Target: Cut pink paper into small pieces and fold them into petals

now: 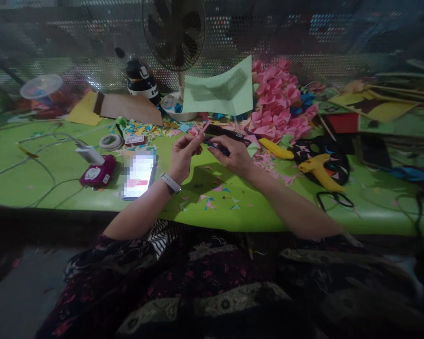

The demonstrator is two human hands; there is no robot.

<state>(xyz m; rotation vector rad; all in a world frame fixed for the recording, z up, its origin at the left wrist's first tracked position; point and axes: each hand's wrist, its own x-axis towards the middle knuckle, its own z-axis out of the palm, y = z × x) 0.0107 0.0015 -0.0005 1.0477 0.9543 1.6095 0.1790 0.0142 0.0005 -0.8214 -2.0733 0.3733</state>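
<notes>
My left hand is over the middle of the green table, thumb and fingers pinched on something too small to make out. Close to its right, my right hand has its fingers curled round a small dark thing that I cannot make out. Just behind the hands lies a long dark box. A large heap of folded pink paper pieces stands behind and right of my right hand. Behind the hands, a light green paper sheet stands tilted. Small paper scraps are scattered below the hands.
A lit phone, a purple power socket with cables and a tape roll lie left. Yellow glue gun sits right, near black scissors handles. Behind are a fan, a bottle and a bowl.
</notes>
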